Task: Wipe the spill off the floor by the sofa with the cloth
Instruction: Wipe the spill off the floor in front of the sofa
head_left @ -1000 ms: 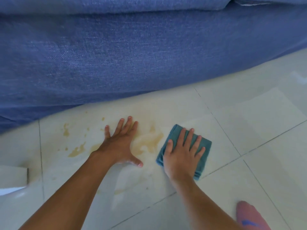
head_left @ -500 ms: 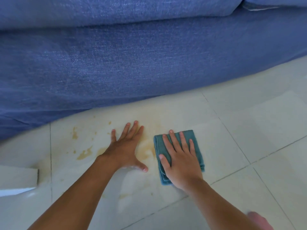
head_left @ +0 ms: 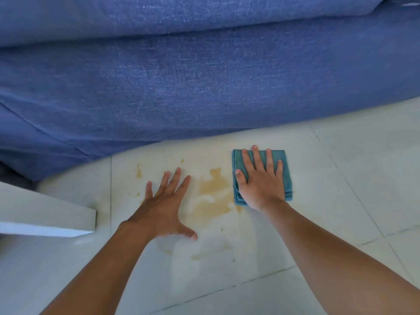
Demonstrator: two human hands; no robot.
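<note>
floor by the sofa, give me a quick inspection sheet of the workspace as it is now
surface: pale tiled floor, glossy, grout lines visible
job's things: folded teal cloth flat on the floor, right of the main tan spill; smaller drips to the left, faint smears nearer the camera
clutter: white object at the left edge, kind unclear
grippers: left hand flat on the floor, fingers spread, left of the main patch; right hand pressed flat on the cloth
cables: nothing seen
surroundings: blue sofa along the far side
</note>
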